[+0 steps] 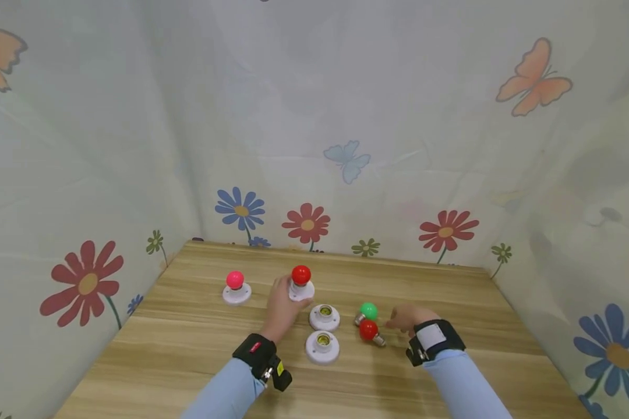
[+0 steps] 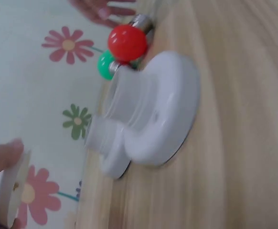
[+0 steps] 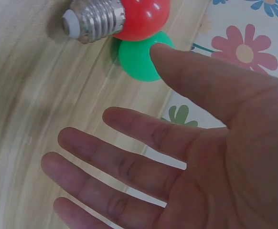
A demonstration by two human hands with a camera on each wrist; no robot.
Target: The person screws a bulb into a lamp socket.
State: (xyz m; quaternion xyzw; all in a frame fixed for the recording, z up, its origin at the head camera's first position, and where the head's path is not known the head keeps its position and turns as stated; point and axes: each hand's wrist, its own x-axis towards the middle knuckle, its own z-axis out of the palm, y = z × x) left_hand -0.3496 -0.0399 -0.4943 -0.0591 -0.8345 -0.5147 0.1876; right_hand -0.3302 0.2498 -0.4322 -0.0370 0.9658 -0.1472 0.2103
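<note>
Head: white lampholder (image 1: pixel 308 291) with red bulb (image 1: pixel 301 274) is gripped by left hand (image 1: pixel 283 307). Left wrist: holder rim (image 2: pixel 7 193) is pinched. Right wrist: right hand (image 3: pixel 203 157) is spread, empty, near green bulb (image 3: pixel 138 59) and loose red bulb (image 3: pixel 146 16); likely light, slick, fragile, best held by screw base (image 3: pixel 95 21).

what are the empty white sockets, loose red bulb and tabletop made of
Empty white sockets: probably plastic, possibly ceramic, from the smooth glossy shells; yellowish, metal-looking linings.
Loose red bulb: shiny globe, plastic or coated glass, going by its highlights; silvery threaded base, apparently metal.
Tabletop: wood or wood-look laminate, satin, going by its streaky grain.
</note>
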